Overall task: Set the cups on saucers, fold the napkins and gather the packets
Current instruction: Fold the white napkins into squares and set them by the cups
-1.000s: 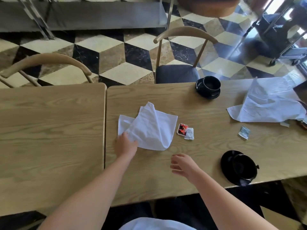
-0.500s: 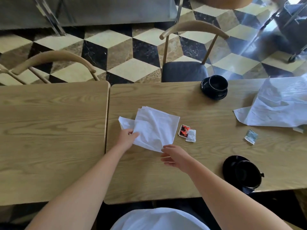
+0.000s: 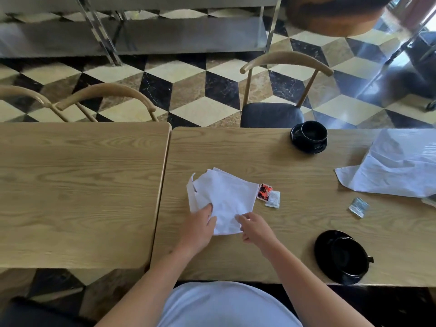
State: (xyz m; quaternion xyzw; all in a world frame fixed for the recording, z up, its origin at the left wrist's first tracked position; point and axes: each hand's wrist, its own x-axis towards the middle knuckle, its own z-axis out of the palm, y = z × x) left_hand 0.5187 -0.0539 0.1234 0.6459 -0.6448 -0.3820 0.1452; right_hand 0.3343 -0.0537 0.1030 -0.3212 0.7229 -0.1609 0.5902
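Head view: the person stands at the wooden table with a half-folded white napkin near its left edge. Left hand rests on the napkin's near-left part, fingers laid fairly flat and pressing it down. Right hand is at the near-right corner; its fingertips appear to pinch the edge, though the contact is small and not fully certain.

Assessment of the step in hand (folding): the layers look skewed, with a loose flap showing at the left. A neat result would call for keeping the left hand as the anchor, drawing the pinched corner across to meet the opposite edge, squaring the edges, then smoothing a crease.

A red packet and a white packet lie touching each other just beside the napkin's right edge; a silvery packet lies well apart to the right. A second napkin lies unfolded at far right. Both black cups, far cup and near cup, sit on saucers.

Print on the packets is too small to read; no brand is legible.
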